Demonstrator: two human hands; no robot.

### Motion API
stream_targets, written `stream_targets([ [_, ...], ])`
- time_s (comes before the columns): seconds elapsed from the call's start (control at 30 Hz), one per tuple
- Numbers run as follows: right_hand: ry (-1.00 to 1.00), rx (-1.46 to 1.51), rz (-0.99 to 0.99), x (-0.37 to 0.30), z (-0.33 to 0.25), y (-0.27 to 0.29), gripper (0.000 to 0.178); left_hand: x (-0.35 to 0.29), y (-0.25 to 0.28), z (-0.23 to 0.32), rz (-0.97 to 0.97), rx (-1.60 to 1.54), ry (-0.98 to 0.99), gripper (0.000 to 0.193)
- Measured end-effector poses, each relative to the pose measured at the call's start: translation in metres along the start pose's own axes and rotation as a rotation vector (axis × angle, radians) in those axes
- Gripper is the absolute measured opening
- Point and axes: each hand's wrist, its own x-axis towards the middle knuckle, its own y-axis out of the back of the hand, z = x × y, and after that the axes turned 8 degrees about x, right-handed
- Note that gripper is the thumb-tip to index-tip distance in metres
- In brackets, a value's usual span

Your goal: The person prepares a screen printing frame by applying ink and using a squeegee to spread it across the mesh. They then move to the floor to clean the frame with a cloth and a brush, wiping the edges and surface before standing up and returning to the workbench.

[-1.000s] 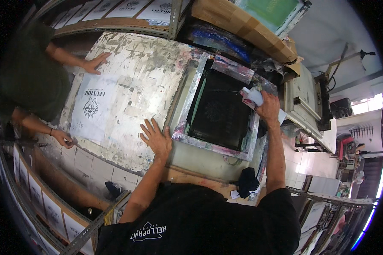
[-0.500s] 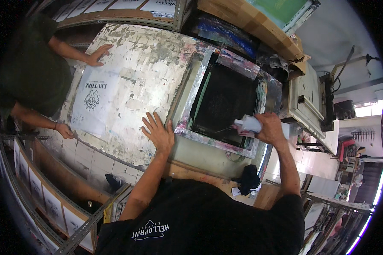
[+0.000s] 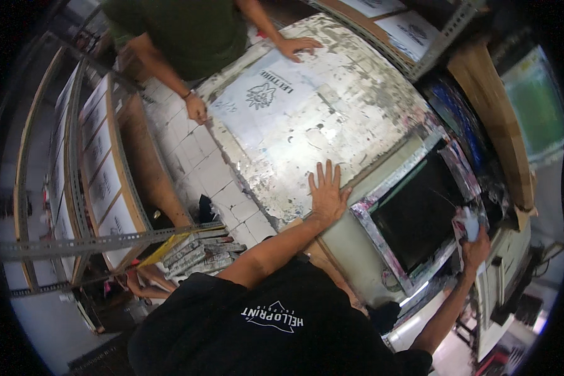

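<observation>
My left hand (image 3: 328, 195) lies flat with fingers spread on the near edge of a worn, paint-chipped white board (image 3: 357, 119). In my right hand (image 3: 476, 250) is a whitish, pink-stained bottle (image 3: 469, 222), gripped above the right side of a screen-printing frame (image 3: 373, 230). From the bottle a thin line of liquid seems to reach out over the frame's black mesh (image 3: 413, 219). A stained bar (image 3: 460, 166) lies at the frame's far end. On the board, a translucent sheet with a printed black emblem (image 3: 260, 95) lies near a co-worker.
A co-worker in a dark green shirt (image 3: 188, 31) stands across the board, one hand (image 3: 296, 48) on it, the other (image 3: 196, 109) at its edge. Metal racks (image 3: 116, 163) with printed sheets stand at left. A cardboard piece (image 3: 489, 113) sits at far right; a dark cloth (image 3: 382, 316) hangs near me.
The view has turned, so the scene appears rotated and shifted. My right hand with the bottle has moved toward the frame's far right side. My left hand stays spread on the board.
</observation>
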Motion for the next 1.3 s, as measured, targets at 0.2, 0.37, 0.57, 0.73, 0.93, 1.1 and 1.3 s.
stream_targets([
  [0.2,-0.298,0.203,0.136,0.008,0.070,-0.018,0.075,0.001,0.006,0.000,-0.024,-0.009,0.026,0.068],
  [0.37,-0.492,0.325,0.519,0.009,0.142,-0.058,0.077,0.003,0.002,0.002,0.027,0.031,0.026,0.068],
  [0.57,-0.763,0.088,0.835,-0.008,0.178,-0.127,0.085,0.006,-0.009,0.006,0.055,0.070,-0.014,0.067],
  [0.73,-0.706,0.346,0.800,-0.003,0.141,-0.108,0.101,0.005,-0.013,0.005,0.071,0.095,-0.047,0.066],
  [0.93,-0.698,0.275,0.818,-0.016,0.142,-0.112,0.097,0.003,-0.014,0.005,0.086,0.080,-0.068,0.065],
  [1.1,-0.662,0.353,0.562,-0.027,0.147,-0.110,0.094,0.003,-0.013,0.004,0.086,0.093,-0.057,0.066],
  [1.3,-0.663,0.300,0.436,-0.108,0.098,-0.108,0.083,0.003,-0.013,0.006,0.093,0.115,-0.051,0.064],
])
